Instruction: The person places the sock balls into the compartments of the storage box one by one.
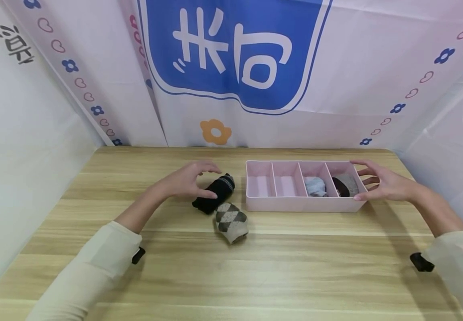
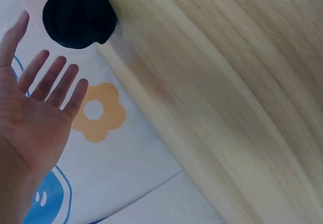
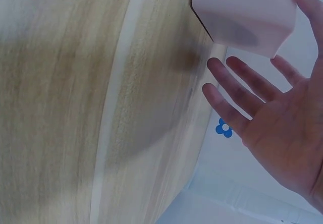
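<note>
The left hand [image 1: 193, 182] holds nothing, its fingers spread beside the black rolled sock [image 1: 221, 188], which lies on the table [image 1: 295, 267] left of the pink box [image 1: 287, 204]. The right hand [image 1: 391, 183] is spread too, thumb and finger touching the box's right end. A clumsy grab could knock the black sock into the checked sock [image 1: 231, 223]; a hard push could slide the box.

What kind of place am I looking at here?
Probably a small makeshift booth for tabletop work, though the wider room is out of view: a wood-grain table backed by a printed sheet, with a divided pink box on it.
</note>
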`<control>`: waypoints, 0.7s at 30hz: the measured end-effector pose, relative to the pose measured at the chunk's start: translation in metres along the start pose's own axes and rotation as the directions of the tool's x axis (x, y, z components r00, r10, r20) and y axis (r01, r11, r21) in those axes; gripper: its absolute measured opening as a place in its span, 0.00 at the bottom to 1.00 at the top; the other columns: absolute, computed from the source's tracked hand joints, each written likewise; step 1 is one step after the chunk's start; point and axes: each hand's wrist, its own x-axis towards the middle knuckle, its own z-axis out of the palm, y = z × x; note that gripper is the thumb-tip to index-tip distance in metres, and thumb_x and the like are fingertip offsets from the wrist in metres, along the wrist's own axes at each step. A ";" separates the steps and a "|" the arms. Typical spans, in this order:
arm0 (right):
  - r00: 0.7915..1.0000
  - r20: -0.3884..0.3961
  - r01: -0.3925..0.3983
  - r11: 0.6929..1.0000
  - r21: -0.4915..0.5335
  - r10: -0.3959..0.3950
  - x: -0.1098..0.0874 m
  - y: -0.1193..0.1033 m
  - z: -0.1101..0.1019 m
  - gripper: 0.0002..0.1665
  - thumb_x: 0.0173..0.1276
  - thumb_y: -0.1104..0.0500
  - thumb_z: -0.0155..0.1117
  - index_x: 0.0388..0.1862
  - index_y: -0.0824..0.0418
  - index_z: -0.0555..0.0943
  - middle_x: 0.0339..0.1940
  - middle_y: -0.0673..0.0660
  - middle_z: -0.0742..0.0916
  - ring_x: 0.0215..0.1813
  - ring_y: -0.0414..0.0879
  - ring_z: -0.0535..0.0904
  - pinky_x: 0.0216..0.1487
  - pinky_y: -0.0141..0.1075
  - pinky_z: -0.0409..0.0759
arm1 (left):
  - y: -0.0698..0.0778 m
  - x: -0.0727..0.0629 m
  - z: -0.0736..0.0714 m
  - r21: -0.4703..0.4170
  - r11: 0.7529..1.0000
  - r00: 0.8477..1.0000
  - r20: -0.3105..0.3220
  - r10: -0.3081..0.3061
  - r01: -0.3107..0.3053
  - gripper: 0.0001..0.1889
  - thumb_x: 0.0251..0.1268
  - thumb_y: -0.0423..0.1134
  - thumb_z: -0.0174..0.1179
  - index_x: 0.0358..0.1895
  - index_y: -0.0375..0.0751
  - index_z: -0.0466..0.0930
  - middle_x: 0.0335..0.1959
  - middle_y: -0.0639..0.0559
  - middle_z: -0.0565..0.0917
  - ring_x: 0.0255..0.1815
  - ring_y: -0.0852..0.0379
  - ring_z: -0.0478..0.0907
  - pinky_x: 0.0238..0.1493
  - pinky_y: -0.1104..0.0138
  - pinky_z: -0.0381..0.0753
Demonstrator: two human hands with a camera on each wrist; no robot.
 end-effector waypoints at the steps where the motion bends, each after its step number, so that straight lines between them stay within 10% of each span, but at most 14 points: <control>1: 1.000 0.003 -0.004 1.000 0.005 0.004 0.000 0.000 0.000 0.60 0.58 0.68 0.77 0.81 0.68 0.50 0.66 0.83 0.72 0.60 0.74 0.78 0.50 0.34 0.83 | -0.001 -0.001 0.000 0.004 1.000 1.000 0.023 0.005 -0.005 0.36 0.59 0.45 0.77 0.67 0.30 0.75 0.68 0.36 0.77 0.71 0.36 0.71 0.68 0.42 0.73; 14: 0.999 0.017 -0.029 0.998 0.059 0.028 0.000 0.000 -0.001 0.58 0.59 0.69 0.75 0.81 0.67 0.49 0.66 0.83 0.73 0.60 0.74 0.78 0.48 0.35 0.84 | -0.011 0.000 0.005 -0.172 0.985 0.972 0.223 0.073 -0.035 0.55 0.45 0.33 0.84 0.78 0.28 0.60 0.78 0.33 0.64 0.79 0.33 0.57 0.77 0.40 0.57; 21: 0.999 0.020 -0.039 0.998 0.041 0.038 0.000 -0.001 -0.002 0.59 0.60 0.68 0.75 0.81 0.66 0.49 0.67 0.83 0.72 0.63 0.76 0.75 0.50 0.33 0.81 | -0.010 0.002 0.010 -0.095 0.993 0.980 0.178 0.085 -0.069 0.52 0.46 0.27 0.81 0.77 0.27 0.61 0.75 0.33 0.68 0.75 0.34 0.64 0.74 0.40 0.64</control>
